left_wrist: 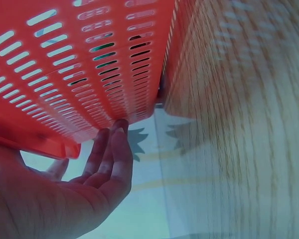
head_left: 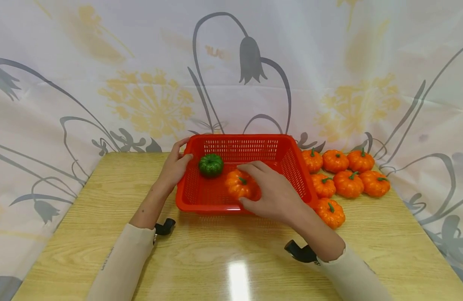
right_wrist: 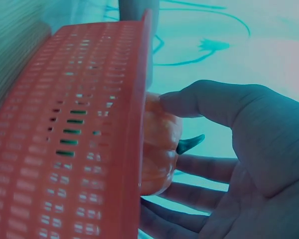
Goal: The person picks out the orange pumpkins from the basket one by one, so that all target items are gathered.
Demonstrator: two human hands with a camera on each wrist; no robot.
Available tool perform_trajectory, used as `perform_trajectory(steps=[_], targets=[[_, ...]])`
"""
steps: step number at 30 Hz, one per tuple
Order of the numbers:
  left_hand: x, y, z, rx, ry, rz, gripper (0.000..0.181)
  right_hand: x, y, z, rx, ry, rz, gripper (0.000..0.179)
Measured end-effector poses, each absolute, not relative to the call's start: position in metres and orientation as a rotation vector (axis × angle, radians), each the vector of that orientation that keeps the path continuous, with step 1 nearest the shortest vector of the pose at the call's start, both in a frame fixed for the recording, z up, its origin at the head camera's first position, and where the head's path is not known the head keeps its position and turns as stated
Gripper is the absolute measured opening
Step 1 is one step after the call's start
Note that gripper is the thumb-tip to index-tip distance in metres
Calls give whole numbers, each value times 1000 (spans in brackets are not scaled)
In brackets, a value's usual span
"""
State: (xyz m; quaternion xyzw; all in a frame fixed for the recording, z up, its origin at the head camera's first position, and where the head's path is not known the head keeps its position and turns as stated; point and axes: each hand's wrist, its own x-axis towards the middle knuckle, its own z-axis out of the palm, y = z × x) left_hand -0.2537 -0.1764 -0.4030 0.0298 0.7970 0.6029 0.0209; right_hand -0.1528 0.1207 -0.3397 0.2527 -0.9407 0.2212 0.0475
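A red plastic basket (head_left: 246,207) with slotted walls stands at the back middle of the table. My left hand (head_left: 177,167) holds its left side, thumb over the rim and fingers (left_wrist: 120,149) against the outer wall. Over the basket's front part, my right hand (head_left: 274,192) grips an orange pumpkin (head_left: 236,184) by its sides. In the right wrist view that pumpkin (right_wrist: 159,149) shows above the rim, its green stem facing the palm and the thumb on its near side. Inside the basket, at the left, lies a green pumpkin (head_left: 211,165).
Right of the basket, several orange pumpkins (head_left: 349,184) sit close together in rows on the wooden table (head_left: 201,259). The nearest orange pumpkin (head_left: 330,212) lies by the basket's front right corner. A flower-patterned curtain (head_left: 152,83) hangs behind the table.
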Motion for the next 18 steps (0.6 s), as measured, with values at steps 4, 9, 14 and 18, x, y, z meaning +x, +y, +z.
perform_trajectory(steps=[4,9,14,18], targets=[[-254,-176,-403,98,2473,1878,61,-147,131,-336,747,-2852,706,73],[-254,-177,-403,81,2484,1863,61,-143,144,-334,720,-2838,756,73],[-254,-177,-404,70,2496,1849,60,-141,157,-335,690,-2838,797,71],[-255,-176,-405,73,2489,1859,60,-139,169,-335,681,-2832,815,70]])
